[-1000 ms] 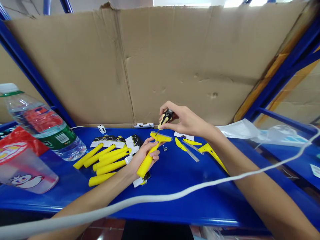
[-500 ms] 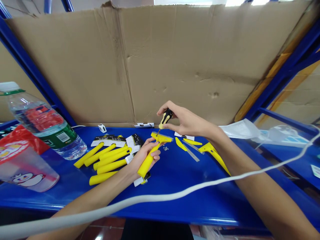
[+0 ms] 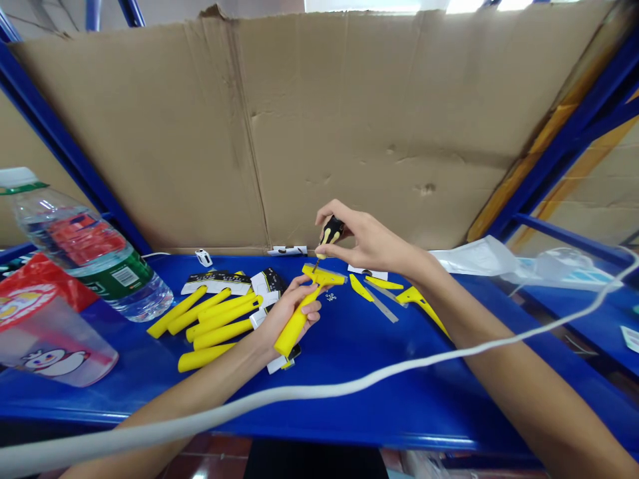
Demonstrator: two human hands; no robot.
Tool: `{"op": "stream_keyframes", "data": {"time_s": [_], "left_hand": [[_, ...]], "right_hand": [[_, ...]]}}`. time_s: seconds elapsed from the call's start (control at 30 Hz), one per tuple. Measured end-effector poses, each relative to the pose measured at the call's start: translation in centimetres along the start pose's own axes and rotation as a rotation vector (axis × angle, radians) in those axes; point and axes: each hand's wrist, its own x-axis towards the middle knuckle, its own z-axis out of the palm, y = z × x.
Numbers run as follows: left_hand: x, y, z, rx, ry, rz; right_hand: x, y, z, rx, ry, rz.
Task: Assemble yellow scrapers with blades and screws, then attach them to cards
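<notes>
My left hand (image 3: 292,313) is wrapped round the handle of a yellow scraper (image 3: 290,330), its wide head pointing away from me. In my right hand (image 3: 359,239) is a black and yellow screwdriver (image 3: 332,230), held upright with its tip on the left part of the scraper's head. Small metal nuts or screws (image 3: 330,296), too small to tell which, lie right of the head. Farther right are loose yellow head pieces (image 3: 361,287), a metal blade (image 3: 383,308) and another yellow scraper body (image 3: 424,307), partly behind my right forearm.
Several yellow scrapers (image 3: 219,330) with black and white cards lie left of my left hand. A water bottle (image 3: 94,246) and a plastic cup (image 3: 60,346) stand at far left. A white cable (image 3: 349,387) crosses before me. Cardboard (image 3: 349,133) walls the back of the blue shelf (image 3: 399,399).
The screwdriver's handle has turned slightly in my right fingers, its tip staying at the scraper's head. My left hand keeps the scraper in nearly the same place.
</notes>
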Motion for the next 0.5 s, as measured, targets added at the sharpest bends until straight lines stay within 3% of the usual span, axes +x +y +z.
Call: {"op": "stream_keyframes", "data": {"time_s": [0.13,0.33,0.5], "left_hand": [[0.00,-0.09,-0.05,0.000,0.003,0.002],[-0.12,-0.20,-0.09,0.027,-0.009,-0.020],[0.04,-0.15,-0.16,0.018,0.011,-0.012]], "right_hand": [[-0.02,-0.09,-0.04,0.062,-0.077,0.015],[0.03,0.10,-0.12,0.038,-0.067,0.068],[-0.06,-0.02,-0.21,0.157,-0.113,0.074]]}}
